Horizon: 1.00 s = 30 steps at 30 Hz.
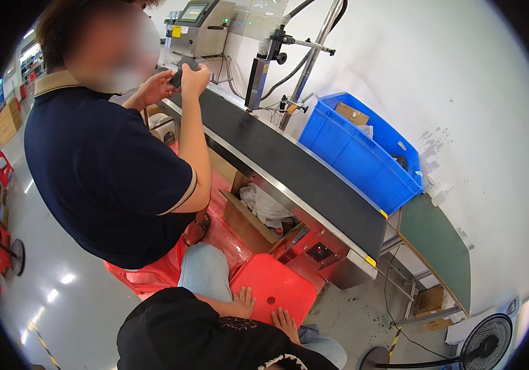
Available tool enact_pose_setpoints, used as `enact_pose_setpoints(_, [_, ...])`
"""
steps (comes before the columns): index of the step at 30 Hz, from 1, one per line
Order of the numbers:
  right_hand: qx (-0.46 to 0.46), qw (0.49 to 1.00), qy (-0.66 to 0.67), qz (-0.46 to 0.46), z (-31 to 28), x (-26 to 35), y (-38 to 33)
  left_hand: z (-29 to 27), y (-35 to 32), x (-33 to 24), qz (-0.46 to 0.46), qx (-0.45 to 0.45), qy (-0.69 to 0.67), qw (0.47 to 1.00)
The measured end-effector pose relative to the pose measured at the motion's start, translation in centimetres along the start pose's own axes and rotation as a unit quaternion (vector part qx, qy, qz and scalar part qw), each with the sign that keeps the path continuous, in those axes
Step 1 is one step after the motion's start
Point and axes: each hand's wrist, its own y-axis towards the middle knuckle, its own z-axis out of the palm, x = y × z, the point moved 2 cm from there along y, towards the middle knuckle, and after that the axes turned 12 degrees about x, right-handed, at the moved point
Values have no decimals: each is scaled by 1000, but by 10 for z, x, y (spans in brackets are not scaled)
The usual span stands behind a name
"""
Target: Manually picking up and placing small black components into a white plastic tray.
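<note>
Fingers of the left hand and right hand lie loosely spread, grasping nothing visible, on the near part of the red stool; even, flat pressure would probably steady it best. Beyond stands the conveyor.

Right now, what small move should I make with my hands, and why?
Perhaps lift your right hand off the red stool toward the black belt: it and your left hand both rest on the stool, seemingly holding nothing, while a co-worker holds a dark object near the belt.
</note>
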Motion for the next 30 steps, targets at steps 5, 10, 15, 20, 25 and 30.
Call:
enact_pose_setpoints(5, [51, 998, 33, 17, 0, -1, 4, 7, 7, -2, -12, -10, 0, 1000])
enact_pose_setpoints(10, [57, 997, 56, 6, -6, -1, 2, 2, 0, -2, -16, -2, -11, 1000])
enact_pose_setpoints(15, [69, 997, 34, 17, 6, -5, 5, 9, 8, -3, -23, -18, 6, 1000])
enact_pose_setpoints(20, [87, 994, 57, 21, -3, -1, 4, 8, 6, -1, -10, -9, -8, 1000])
enact_pose_setpoints(25, [78, 995, 66, 21, -4, 1, 4, 6, 3, 0, -21, -11, -5, 1000])
enact_pose_setpoints(30, [62, 995, 73, 20, 2, -3, 5, -4, -4, -1, -18, 6, -11, 1000])
